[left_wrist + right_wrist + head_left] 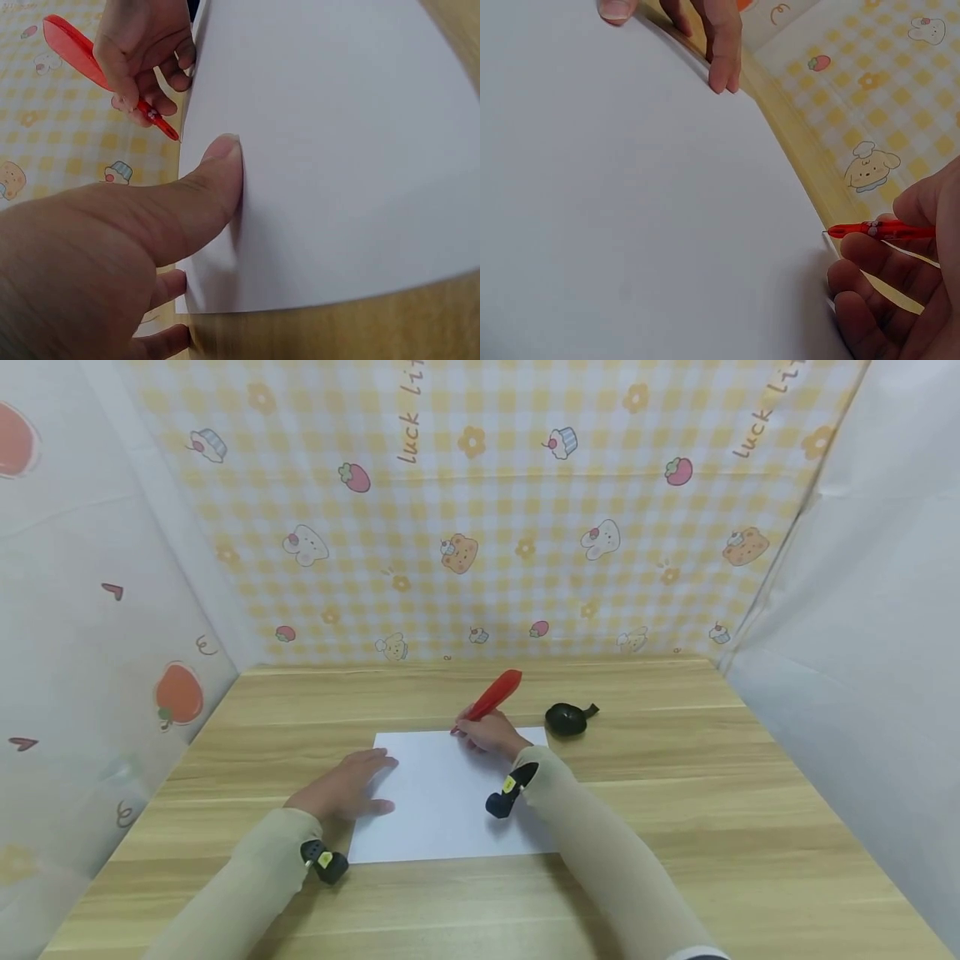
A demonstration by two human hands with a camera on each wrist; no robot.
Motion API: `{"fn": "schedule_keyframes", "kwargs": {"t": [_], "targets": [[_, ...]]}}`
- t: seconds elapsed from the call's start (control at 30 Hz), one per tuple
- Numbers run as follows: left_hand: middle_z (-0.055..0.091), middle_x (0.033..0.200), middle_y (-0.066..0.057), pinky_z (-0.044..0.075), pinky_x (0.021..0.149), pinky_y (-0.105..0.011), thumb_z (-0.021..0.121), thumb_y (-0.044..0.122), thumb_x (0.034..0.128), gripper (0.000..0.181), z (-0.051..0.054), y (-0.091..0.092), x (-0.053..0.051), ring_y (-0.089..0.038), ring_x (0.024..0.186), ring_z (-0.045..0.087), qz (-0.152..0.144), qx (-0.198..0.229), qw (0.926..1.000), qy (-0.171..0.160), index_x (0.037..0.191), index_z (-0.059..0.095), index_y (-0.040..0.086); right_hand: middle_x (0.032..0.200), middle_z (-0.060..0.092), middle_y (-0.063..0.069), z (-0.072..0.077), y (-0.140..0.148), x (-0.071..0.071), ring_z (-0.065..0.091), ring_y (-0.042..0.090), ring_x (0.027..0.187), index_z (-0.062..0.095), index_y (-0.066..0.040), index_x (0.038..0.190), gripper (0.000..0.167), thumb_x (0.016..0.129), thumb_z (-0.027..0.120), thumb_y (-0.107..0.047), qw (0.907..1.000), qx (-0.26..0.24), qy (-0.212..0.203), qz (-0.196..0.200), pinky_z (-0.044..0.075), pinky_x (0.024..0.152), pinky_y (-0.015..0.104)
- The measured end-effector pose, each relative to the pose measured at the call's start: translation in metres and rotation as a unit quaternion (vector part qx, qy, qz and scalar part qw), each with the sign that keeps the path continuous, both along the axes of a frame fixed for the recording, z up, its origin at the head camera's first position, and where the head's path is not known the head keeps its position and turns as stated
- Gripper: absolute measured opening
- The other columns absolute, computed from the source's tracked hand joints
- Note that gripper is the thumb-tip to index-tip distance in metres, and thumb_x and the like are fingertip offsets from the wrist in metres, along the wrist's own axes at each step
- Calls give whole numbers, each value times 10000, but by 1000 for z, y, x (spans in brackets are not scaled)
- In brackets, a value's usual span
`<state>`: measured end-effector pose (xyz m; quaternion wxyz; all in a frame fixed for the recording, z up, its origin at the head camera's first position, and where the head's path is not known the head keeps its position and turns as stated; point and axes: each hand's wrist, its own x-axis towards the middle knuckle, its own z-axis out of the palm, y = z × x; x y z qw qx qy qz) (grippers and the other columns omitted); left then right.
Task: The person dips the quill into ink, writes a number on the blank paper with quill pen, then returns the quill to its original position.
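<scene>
With my right hand [491, 733] I pinch the red pen [498, 693] between thumb and curled fingers, its tip at the far edge of the paper [450, 810], though I cannot tell whether it touches. My left hand [341, 789] grips nothing, its fingers loosely spread over the paper's left edge and its thumb reaching onto the sheet. The paper lies before me on the table [750, 827], a black object [566, 719] just beside its far right corner.

Left grip [345, 788] outspread, right grip [492, 734] curled
</scene>
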<state>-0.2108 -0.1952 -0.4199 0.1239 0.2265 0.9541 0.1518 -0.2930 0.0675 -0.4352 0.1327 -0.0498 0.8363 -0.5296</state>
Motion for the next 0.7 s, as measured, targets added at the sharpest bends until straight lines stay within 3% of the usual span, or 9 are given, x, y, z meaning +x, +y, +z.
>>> {"fn": "schedule_keyframes", "kwargs": {"t": [0.3,0.7], "targets": [[334,1485,-281,246,1095,-601,747,333,846,710,1,2,-2,-472,1370,270,-77,-41,10000,23,1413,457,19,890,681,41,2,-2,4,608,188,692,632,-118,1026,132,956,567,-209,9999,-39,-62,-137,518,575,265],[271,1528,-265,241,1098,-601,746,312,851,718,5,8,-3,-483,1381,238,47,-225,9993,-290,1433,436,29,895,698,15,2,-2,3,589,166,670,620,-117,1017,133,962,561,-223,10000,-23,11,-48,489,549,244]]}}
